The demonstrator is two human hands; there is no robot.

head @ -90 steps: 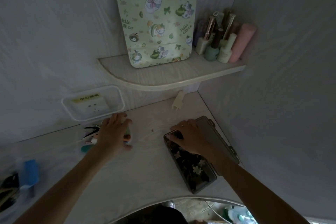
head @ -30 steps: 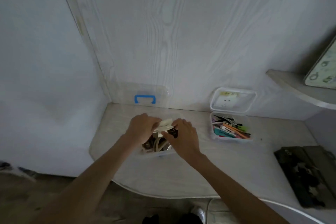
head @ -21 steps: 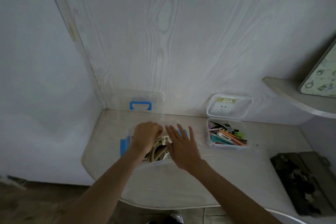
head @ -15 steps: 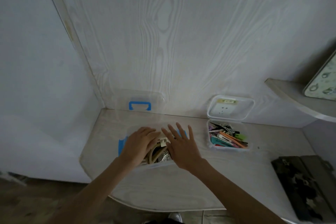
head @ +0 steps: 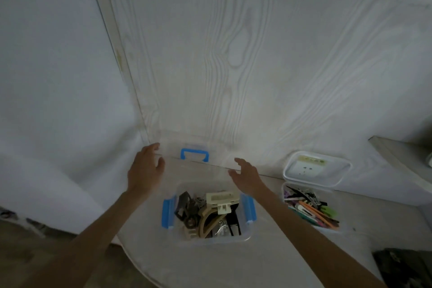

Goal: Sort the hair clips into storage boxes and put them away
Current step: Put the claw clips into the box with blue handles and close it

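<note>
Both hands reach up and away from the body toward the clear lid (head: 194,159) that leans against the wood-grain back panel (head: 245,65). The left hand (head: 146,170) has its fingers at the lid's left edge, thumb spread, loosely curved around that edge; whether it already pinches the plastic I cannot tell. The right hand (head: 245,176) is open with fingers relaxed, close to the lid's right side but seemingly not yet closed on it. Just below them on the desk (head: 233,264) sits the clear storage box (head: 208,215) with blue side latches, uncovered and filled with large claw-type hair clips (head: 210,213) in beige, brown and black. To its right, apart from it, a smaller box (head: 311,208) holds colourful slim clips, its white lid (head: 315,169) standing open behind it. A dark case (head: 406,266) shows at the lower right corner. The step in hand looks like closing the large box: the next move calls for gripping both lid edges, bringing it down squarely over the rim, and checking that the topmost beige clip does not stand proud before snapping the blue latches.
</note>
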